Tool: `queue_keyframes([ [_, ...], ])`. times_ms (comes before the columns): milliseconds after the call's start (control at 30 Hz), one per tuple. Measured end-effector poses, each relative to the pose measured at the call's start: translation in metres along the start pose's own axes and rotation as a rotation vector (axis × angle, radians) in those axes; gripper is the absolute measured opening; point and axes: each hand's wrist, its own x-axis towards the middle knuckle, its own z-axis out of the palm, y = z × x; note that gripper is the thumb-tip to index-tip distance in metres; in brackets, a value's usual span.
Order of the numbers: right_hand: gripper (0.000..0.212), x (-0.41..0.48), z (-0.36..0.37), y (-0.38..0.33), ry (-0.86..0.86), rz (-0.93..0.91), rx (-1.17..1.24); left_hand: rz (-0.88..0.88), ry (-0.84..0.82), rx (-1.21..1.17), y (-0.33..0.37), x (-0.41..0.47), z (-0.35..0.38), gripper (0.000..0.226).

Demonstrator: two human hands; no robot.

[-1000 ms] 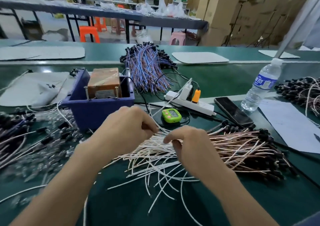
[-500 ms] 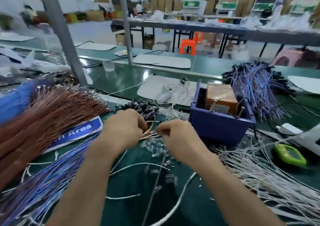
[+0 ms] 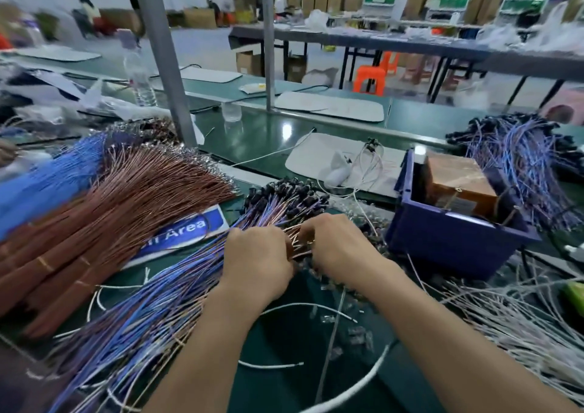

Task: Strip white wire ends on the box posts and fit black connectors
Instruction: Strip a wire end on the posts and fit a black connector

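Closest in, a few loose white insulated wires point(image 3: 271, 365) are lying curled on the dark green work table point(image 3: 284, 340) between the person's bare forearms. A scatter of small clear plastic pieces point(image 3: 357, 336) is lying among them. To the right, a loose heap of thin white wires point(image 3: 521, 327) is spreading across the table, and neither hand is touching it. On the left, a long sheaf of blue-violet wires point(image 3: 132, 324) is fanning up toward the hands.

The left hand point(image 3: 257, 254) and the right hand point(image 3: 335, 245) are sitting close together, knuckles almost meeting. Both have their fingers curled and are pinching a small bunch of thin copper-pink wires point(image 3: 297, 242) between them. Just beyond the hands, a cluster of small black cylindrical connectors point(image 3: 284, 196) is capping the far ends of the violet wires.

Just right of the right hand, a dark blue plastic box point(image 3: 442, 235) is standing on the table, holding a brown taped block point(image 3: 458, 185). A thin, blurred post point(image 3: 513, 215) is sticking up inside its near right corner.

To the left, a thick bundle of reddish-brown wires point(image 3: 110, 210) is lying beside a blue label reading "Area" point(image 3: 186, 227). Farther back, a flat white mat point(image 3: 316, 156) is lying on the table and a second heap of violet wires point(image 3: 518, 159) is spilling behind the box. A grey metal upright point(image 3: 164, 49) is rising from the bench. An orange plastic stool point(image 3: 369, 76) is standing on the floor beyond.
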Motion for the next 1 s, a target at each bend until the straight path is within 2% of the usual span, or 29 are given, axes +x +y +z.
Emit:
queue_keyframes([
  [133,0.035,-0.004,-0.008,0.011,-0.003,0.053,-0.125,-0.025,0.07,-0.048,0.002,0.0,0.003,0.013],
  [233,0.024,-0.008,-0.012,0.019,-0.054,0.071,-0.176,-0.001,0.074,-0.239,0.006,-0.002,0.006,0.015],
  [333,0.021,-0.013,-0.013,0.014,-0.011,0.032,-0.262,0.037,-0.015,-0.389,0.017,-0.006,0.014,0.037],
  [433,0.023,-0.017,-0.017,0.011,0.045,0.008,-0.309,-0.016,-0.025,-0.457,0.025,-0.008,0.025,0.052],
  [533,0.026,-0.027,-0.027,0.015,0.064,0.048,-0.252,-0.033,0.02,-0.495,0.025,-0.008,0.032,0.044],
  [600,0.03,-0.036,-0.036,0.016,0.008,0.065,-0.179,0.002,0.041,-0.494,0.026,-0.008,0.03,0.032],
  [733,0.051,-0.061,-0.059,0.018,-0.083,0.058,-0.082,0.036,0.033,-0.642,0.03,-0.006,0.019,0.024],
  [867,0.041,-0.101,-0.078,0.032,0.063,0.048,0.134,0.107,-0.097,-0.93,0.034,-0.005,-0.001,0.017],
  [1000,0.043,-0.148,-0.104,0.058,0.406,-0.003,0.342,0.248,-0.297,-1.136,0.039,-0.007,-0.021,0.014],
])
